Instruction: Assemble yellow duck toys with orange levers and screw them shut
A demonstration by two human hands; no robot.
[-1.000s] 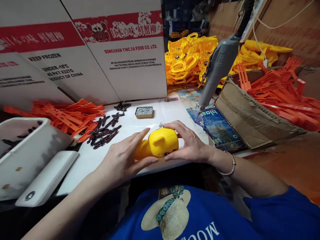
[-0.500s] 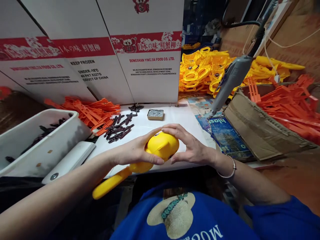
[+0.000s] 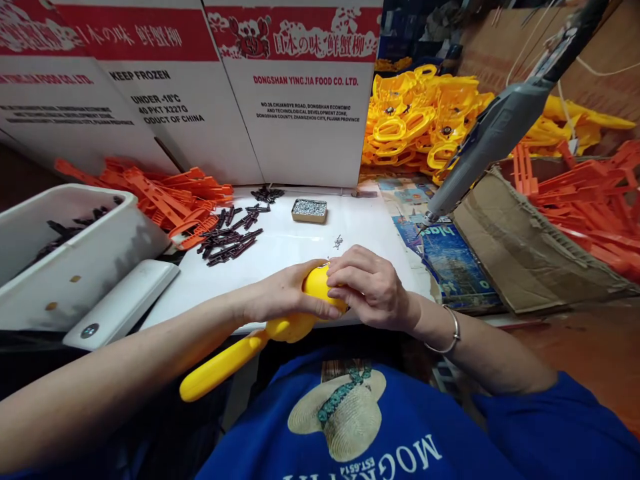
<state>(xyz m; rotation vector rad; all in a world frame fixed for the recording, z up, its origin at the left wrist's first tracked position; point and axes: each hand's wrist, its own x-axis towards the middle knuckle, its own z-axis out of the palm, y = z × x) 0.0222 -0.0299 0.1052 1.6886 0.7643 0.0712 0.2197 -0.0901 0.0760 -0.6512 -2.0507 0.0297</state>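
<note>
My left hand (image 3: 277, 293) is wrapped round a yellow plastic toy (image 3: 223, 368) with a rounded head and a long handle that slants down to the left. The thumb lies across the near side of the head. My right hand (image 3: 373, 287) has its fingers bent and pressed together on the head's right side. Whether a small part sits under those fingertips is hidden. Just beyond the hands, a few tiny silver pieces (image 3: 338, 241), like screws, lie on the white tabletop (image 3: 280, 250). Farther back stands a small tin (image 3: 309, 217) filled with similar silver bits.
Dark brown plastic parts (image 3: 233, 243) and orange plastic pieces (image 3: 160, 200) lie at left, beside a white bin (image 3: 143, 220). A grey electric screwdriver (image 3: 487, 140) hangs at right, before a cardboard box (image 3: 493, 247) of orange pieces. Yellow parts (image 3: 415, 120) are heaped behind. White cartons (image 3: 305, 153) wall the back.
My right hand has gone from loosely cupping the toy's head to pressing bent fingers on it. The view has tilted down, and the tiny silver pieces now show beyond the hands.
</note>
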